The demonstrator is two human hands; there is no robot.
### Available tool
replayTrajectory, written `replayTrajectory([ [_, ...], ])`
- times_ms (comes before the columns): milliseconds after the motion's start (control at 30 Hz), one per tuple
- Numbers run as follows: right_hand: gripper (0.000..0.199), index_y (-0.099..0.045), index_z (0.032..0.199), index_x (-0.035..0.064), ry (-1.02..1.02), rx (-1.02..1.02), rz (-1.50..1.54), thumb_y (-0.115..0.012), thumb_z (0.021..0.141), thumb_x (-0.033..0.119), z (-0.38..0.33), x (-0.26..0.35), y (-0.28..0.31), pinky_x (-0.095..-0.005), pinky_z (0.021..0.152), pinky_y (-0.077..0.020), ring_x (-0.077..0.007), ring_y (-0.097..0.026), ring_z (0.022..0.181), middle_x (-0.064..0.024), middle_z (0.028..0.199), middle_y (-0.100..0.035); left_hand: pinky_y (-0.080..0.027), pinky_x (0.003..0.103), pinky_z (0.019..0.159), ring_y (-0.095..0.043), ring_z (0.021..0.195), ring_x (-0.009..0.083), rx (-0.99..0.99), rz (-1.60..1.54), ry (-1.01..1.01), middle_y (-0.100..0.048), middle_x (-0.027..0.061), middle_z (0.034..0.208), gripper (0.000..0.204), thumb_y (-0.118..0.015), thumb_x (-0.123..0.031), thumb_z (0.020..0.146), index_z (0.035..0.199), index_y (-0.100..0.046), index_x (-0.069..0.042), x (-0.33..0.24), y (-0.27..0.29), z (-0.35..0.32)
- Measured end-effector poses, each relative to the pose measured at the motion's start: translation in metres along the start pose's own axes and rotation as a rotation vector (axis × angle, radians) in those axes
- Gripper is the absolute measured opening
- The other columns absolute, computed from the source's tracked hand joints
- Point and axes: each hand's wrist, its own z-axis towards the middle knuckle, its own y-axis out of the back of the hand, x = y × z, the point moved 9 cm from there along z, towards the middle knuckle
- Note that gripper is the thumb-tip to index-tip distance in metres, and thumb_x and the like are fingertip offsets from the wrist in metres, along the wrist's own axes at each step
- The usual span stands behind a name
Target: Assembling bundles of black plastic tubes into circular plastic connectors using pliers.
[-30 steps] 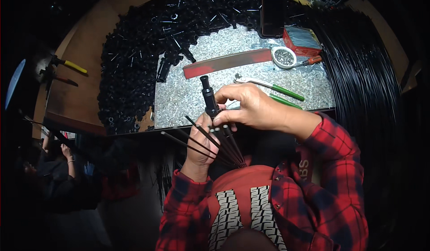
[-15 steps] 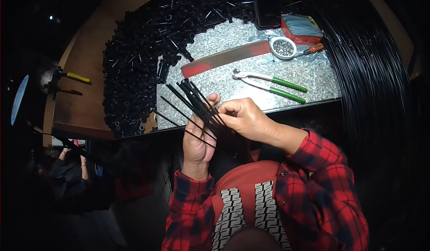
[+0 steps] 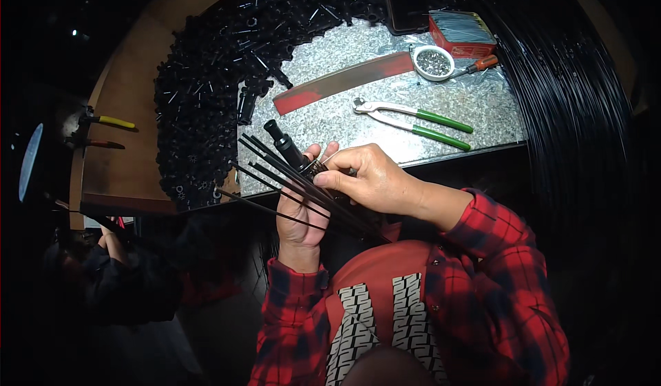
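Head view: black fitting (image 3: pixel 286 145) tilted left, black rods (image 3: pixel 275 179) alongside

One second earlier the black fitting stood nearly upright above the rod tips; half a second earlier the rods crowded the same spot and it was hard to make out. By now it showed plainly again, leaning farther left above the left hand (image 3: pixel 299 221), with the rods' tips reaching up beside it.

The left hand was turned palm up and curled loosely around the black rods, two fingertips showing beyond them — its full grip lay partly hidden. The right hand (image 3: pixel 372 179) pinched the lower end of the black fitting between thumb and forefinger; finer detail there was too small to tell.

On the speckled bench top (image 3: pixel 482 104), the green-handled pincers (image 3: pixel 441 119) lay wholly uncovered — one second earlier the right hand had partly hidden them. The curved red-brown strip (image 3: pixel 344 83), white dish (image 3: pixel 432 78) of metal bits, red box (image 3: pixel 460 50) and orange-handled screwdriver (image 3: pixel 486 62) kept their arrangement, beside the heap of black fittings (image 3: pixel 206 90)
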Motion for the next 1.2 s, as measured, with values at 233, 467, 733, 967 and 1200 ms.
replayTrajectory([
  [233, 0.03, -0.062, 0.075, 0.0013, -0.155, 0.098, 0.133, -0.059, 0.093, 0.025, 0.0, -0.013, -0.008, -0.0213, 0.047, -0.0401, -0.0047, -0.05, 0.051, 0.0013, 0.061, -0.055, -0.033, 0.048, 0.108, -0.037, 0.132, 0.0358, -0.047, 0.106, -0.02, -0.045, 0.0159, 0.136, 0.046, -0.054, -0.032, 0.092, 0.124, -0.052, 0.0, -0.004, 0.0, 0.001],
  [467, 0.028, -0.066, 0.08, 0.0031, -0.257, 0.228, 0.297, -0.058, 0.093, 0.027, -0.002, -0.014, -0.015, -0.0202, 0.047, -0.0417, -0.0047, -0.051, 0.052, 0.0024, 0.066, -0.057, -0.03, 0.05, 0.11, -0.03, 0.135, 0.0373, 0.045, 0.108, -0.045, -0.049, 0.0111, 0.132, 0.038, -0.053, -0.026, 0.093, 0.12, -0.055, 0.001, -0.007, -0.006, 0.004],
  [733, 0.031, -0.061, 0.073, 0.004, -0.156, 0.097, 0.16, -0.057, 0.094, 0.027, 0.001, -0.013, -0.006, -0.0207, 0.046, -0.0399, -0.0039, -0.05, 0.049, 0.0031, 0.059, -0.053, -0.034, 0.047, 0.108, -0.037, 0.131, 0.0351, -0.016, 0.183, -0.124, -0.043, 0.0233, 0.136, 0.05, -0.056, -0.034, 0.092, 0.126, -0.05, 0.002, -0.01, -0.016, 0.005],
  [967, 0.032, -0.06, 0.072, 0.0032, -0.193, 0.13, 0.224, -0.058, 0.093, 0.026, 0.001, -0.015, -0.012, -0.0204, 0.045, -0.04, -0.004, -0.051, 0.049, 0.0028, 0.059, -0.053, -0.033, 0.047, 0.108, -0.037, 0.131, 0.0363, -0.067, 0.15, -0.088, -0.041, 0.0239, 0.137, 0.047, -0.054, -0.03, 0.093, 0.127, -0.049, 0.001, -0.008, 0.004, 0.003],
  [1200, 0.031, -0.062, 0.074, 0.0019, -0.191, 0.136, 0.186, -0.058, 0.093, 0.025, 0.001, -0.009, -0.007, -0.0196, 0.046, -0.0412, -0.0041, -0.052, 0.05, 0.0022, 0.059, -0.054, -0.032, 0.051, 0.108, -0.035, 0.132, 0.0378, -0.037, 0.124, -0.041, -0.049, 0.0167, 0.132, 0.035, -0.051, -0.023, 0.093, 0.119, -0.056, -0.001, -0.009, -0.005, 0.006],
])
